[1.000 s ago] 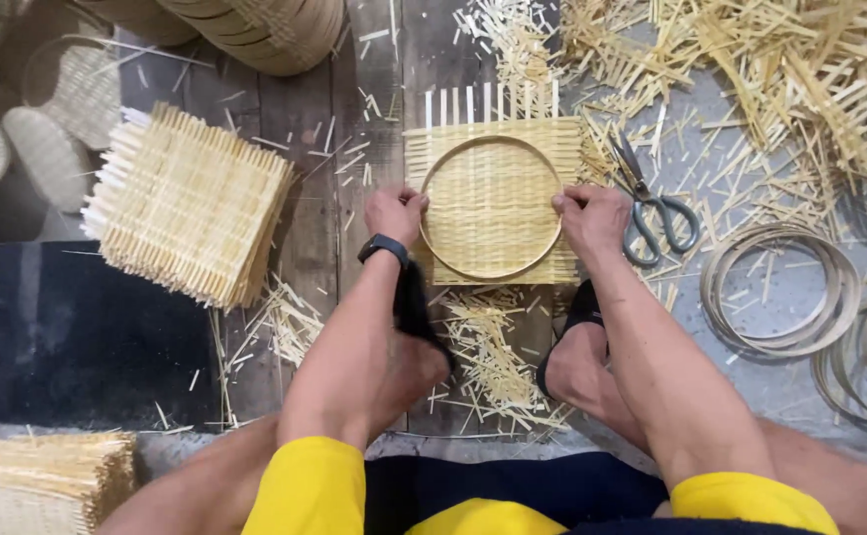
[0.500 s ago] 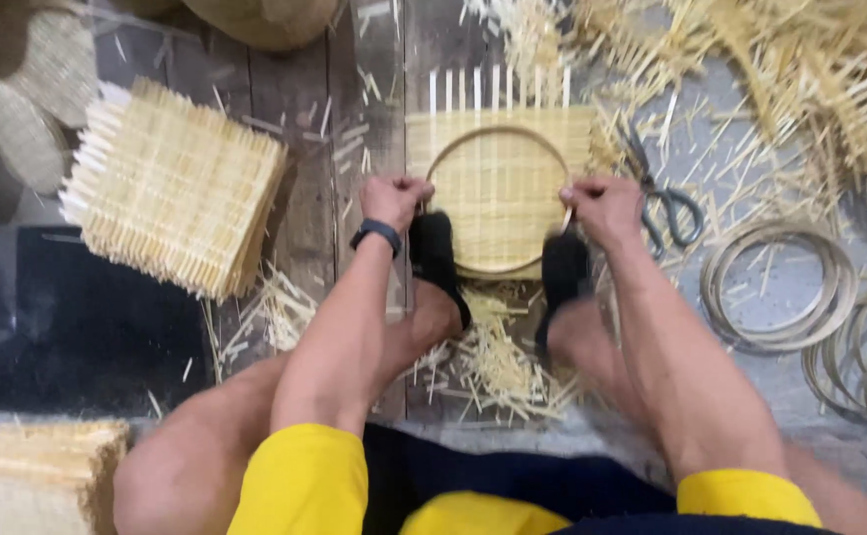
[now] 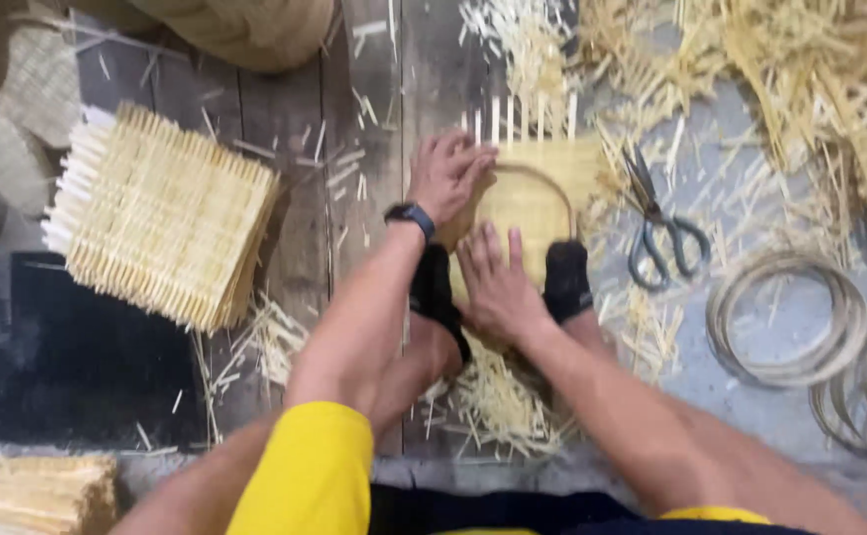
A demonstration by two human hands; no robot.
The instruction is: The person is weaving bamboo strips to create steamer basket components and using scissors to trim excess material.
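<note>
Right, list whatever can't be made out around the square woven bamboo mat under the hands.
Head view:
- Square woven bamboo mat: near half hidden by the left hand, right hand and two black-socked feet.
- Thin round bamboo hoop: only its far arc shows.
- Coiled bamboo rings: cut off by the right edge, blurred.

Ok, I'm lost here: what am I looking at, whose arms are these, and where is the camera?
No machine: a person's bare hands, filmed from a camera on their head, looking down. The left hand, with a dark wristwatch, rests on the far edge of a square woven bamboo mat bearing a round hoop. The right hand presses flat on the mat. Both feet in black socks pin its near edge. Nearby: a stack of mats, scissors, loose hoops, bamboo trimmings.
</note>
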